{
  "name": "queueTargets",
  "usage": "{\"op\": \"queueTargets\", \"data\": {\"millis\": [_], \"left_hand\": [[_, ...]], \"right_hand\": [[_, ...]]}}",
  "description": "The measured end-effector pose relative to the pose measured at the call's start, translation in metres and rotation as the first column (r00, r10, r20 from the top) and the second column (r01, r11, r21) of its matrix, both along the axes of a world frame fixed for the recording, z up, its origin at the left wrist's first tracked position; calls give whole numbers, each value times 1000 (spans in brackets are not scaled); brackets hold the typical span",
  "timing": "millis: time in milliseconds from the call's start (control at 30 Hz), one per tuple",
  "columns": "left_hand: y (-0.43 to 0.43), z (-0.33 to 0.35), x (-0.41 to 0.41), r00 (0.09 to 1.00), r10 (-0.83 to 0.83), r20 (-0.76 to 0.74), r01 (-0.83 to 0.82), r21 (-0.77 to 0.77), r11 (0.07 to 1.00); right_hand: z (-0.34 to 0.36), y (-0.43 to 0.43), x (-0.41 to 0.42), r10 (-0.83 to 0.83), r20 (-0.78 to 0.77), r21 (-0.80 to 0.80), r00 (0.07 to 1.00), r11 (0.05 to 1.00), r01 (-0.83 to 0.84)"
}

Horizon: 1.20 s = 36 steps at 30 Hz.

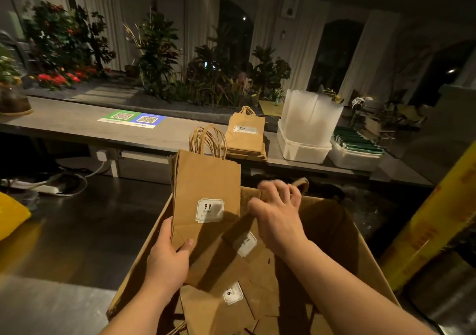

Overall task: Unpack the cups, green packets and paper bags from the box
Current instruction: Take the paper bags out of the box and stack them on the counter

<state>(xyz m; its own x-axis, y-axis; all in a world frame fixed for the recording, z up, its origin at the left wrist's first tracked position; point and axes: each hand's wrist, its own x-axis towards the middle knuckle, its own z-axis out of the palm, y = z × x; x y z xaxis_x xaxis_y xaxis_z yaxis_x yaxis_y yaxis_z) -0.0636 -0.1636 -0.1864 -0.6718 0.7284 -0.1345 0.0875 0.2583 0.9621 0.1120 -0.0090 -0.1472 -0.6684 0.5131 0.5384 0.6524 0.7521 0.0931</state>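
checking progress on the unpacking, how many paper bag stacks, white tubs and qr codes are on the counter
paper bag stack: 1
white tubs: 2
qr codes: 2
total: 5

**Kraft paper, frosted plastic and a matt desk around a cardboard box**

The box (334, 231) was plain brown cardboard, matt and slightly rough. The bundle of bags (206, 180) standing at the box's left rim was matt kraft paper, with twisted paper-cord handles (206, 138) and a smooth white paper label (210, 211). The loose bags (226, 314) inside the box were the same paper, more creased. Beyond the box, the desk (77, 125) looked like matt grey wood-grain board, and the stack of bags (246, 141) on it was matching kraft paper. Beyond the box to the right, the cups (311, 118) were translucent, frosted-looking plastic, their tub (304, 153) was smooth white plastic, and the green packets (358, 141) looked like glossy film. Left of the box, the floor (90, 231) was dark with a dull sheen.
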Motion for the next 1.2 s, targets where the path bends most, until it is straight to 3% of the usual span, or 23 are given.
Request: {"op": "queueTargets", "data": {"millis": [133, 233, 333, 400, 467, 533, 633, 700, 733, 833, 900, 967, 1100, 1167, 1200], "left_hand": [[2, 1, 2, 996, -27, 81, 27, -2, 1000], [-1, -2, 3, 974, -85, 210, 87, 1, 996], [-6, -1, 5, 964, -133, 229, 136, 1, 991], [-9, 3, 5, 967, -104, 234, 99, 30, 995], [-10, 2, 1, 966, -57, 251, 49, 38, 998], [-9, 2, 2, 968, -40, 250, 31, 40, 999], [-10, 2, 3, 981, -21, 191, 4, 85, 996], [-11, 6, 4, 981, -14, 195, -11, 125, 992], [-10, 6, 2, 974, -39, 224, 5, 147, 989], [-9, 6, 1, 966, -107, 236, 66, 175, 982], [-6, 5, 1, 965, -145, 218, 103, 193, 976], [-6, 9, 2, 954, -175, 243, 117, 235, 965], [-10, 20, -3, 851, -229, 472, 67, 334, 940], [-14, 30, -13, 864, -237, 445, 73, 354, 933], [-16, 37, -20, 908, -228, 352, 96, 354, 930]], "right_hand": [[7, -20, -46, 201, -272, 123, 941, 977, -174], [-6, -32, -78, 359, -292, 247, 887, 924, -293], [-16, -41, -94, 238, -190, 119, 953, 969, -218], [-5, -46, -98, -42, -166, -122, 985, 992, 22], [8, -43, -101, -304, -78, -460, 950, 856, 236], [12, -34, -99, -381, -29, -635, 924, 721, 277], [10, -14, -83, -328, -128, -782, 936, 614, 108], [5, 1, -64, -338, -107, -823, 935, 558, 108], [5, 6, -55, -383, -115, -867, 917, 488, 96], [2, 8, -34, -530, -124, -985, 839, 166, -41], [-4, 7, -25, -562, -158, -987, 812, 56, -154], [-15, 9, -25, -595, -238, -970, 768, 102, -221], [-7, -1, -39, -599, -394, -917, 697, 305, -256], [5, -11, -48, -583, -519, -850, 625, 427, -307], [11, -17, -54, -555, -582, -807, 595, 485, -337]]}}
